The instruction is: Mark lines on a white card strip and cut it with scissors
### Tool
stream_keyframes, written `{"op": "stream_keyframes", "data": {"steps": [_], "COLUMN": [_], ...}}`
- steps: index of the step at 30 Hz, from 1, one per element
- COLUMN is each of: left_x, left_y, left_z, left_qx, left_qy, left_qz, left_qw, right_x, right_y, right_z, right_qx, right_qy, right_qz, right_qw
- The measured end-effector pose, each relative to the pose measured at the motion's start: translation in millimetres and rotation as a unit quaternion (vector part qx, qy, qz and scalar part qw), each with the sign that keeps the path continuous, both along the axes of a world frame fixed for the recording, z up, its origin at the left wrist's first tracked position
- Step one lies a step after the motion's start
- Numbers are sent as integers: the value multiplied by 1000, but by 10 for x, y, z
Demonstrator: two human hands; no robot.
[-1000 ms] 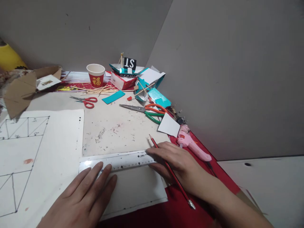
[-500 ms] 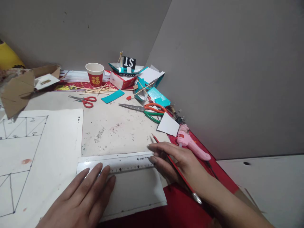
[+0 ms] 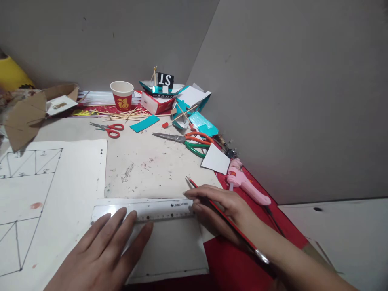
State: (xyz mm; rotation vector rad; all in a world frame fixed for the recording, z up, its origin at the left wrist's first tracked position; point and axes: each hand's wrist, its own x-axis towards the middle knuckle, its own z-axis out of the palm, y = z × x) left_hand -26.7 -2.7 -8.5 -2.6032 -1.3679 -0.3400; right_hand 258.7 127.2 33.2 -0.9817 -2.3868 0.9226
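A clear ruler (image 3: 162,210) lies across the upper part of a white sheet (image 3: 169,246). My left hand (image 3: 106,242) rests on the ruler's left part with its fingers spread and pressing flat. A red pencil (image 3: 226,218) is gripped by my right hand (image 3: 221,206), its tip pointing up and left just above the ruler's right end. The fingertips of that hand touch the right end of the ruler. At the left, a large paper (image 3: 75,182) bears drawn lines in triangle patterns.
Small red-handled scissors (image 3: 110,130), larger scissors (image 3: 183,139), a teal strip (image 3: 144,123), a paper cup (image 3: 121,97) and wooden sticks (image 3: 127,115) lie farther back. A pink glue gun (image 3: 247,186) is at right, cardboard (image 3: 26,117) at left.
The ruler and the white sheet under it have shifted slightly left. My right hand and the pencil's tip have moved left, and my left thumb has spread farther out.
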Motion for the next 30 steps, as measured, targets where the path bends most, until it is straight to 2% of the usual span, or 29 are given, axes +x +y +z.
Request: {"op": "stream_keyframes", "data": {"steps": [5,11,30], "left_x": [13,76,102], "left_y": [20,67,133], "left_z": [22,120,120], "left_qx": [1,-6,-8], "left_qy": [6,54,59], "left_qz": [-10,-17,-24], "left_qw": [1000,998,998], "right_x": [-6,30,45], "right_y": [3,-4,-31], "right_z": [-29,-41,-33], "right_qx": [22,39,51], "right_qy": [26,0,-15], "right_qz": [51,50,78], "right_qw": [998,998,996]}}
